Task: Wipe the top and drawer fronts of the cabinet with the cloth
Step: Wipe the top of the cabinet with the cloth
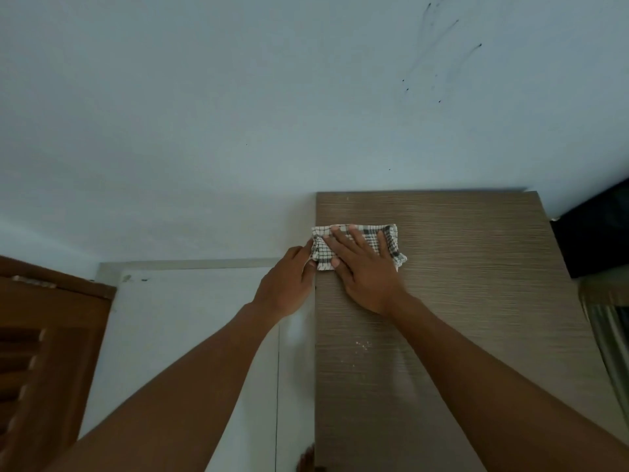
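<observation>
A white cloth with a dark check pattern (391, 238) lies folded on the brown wood-grain cabinet top (476, 267), near its far left corner. My right hand (364, 270) lies flat on the cloth, fingers spread, pressing it down. At the cabinet's left edge my left hand (289, 284) pinches the cloth's left end. A few pale specks (362, 345) sit on the top, nearer to me. No drawer fronts show in this view.
A pale wall (238, 114) with dark marks rises behind the cabinet. A black object (599, 233) stands by the cabinet's right edge, with a curtain (609, 342) below it. A brown louvred door (44, 352) is at the far left, past a white floor (190, 335).
</observation>
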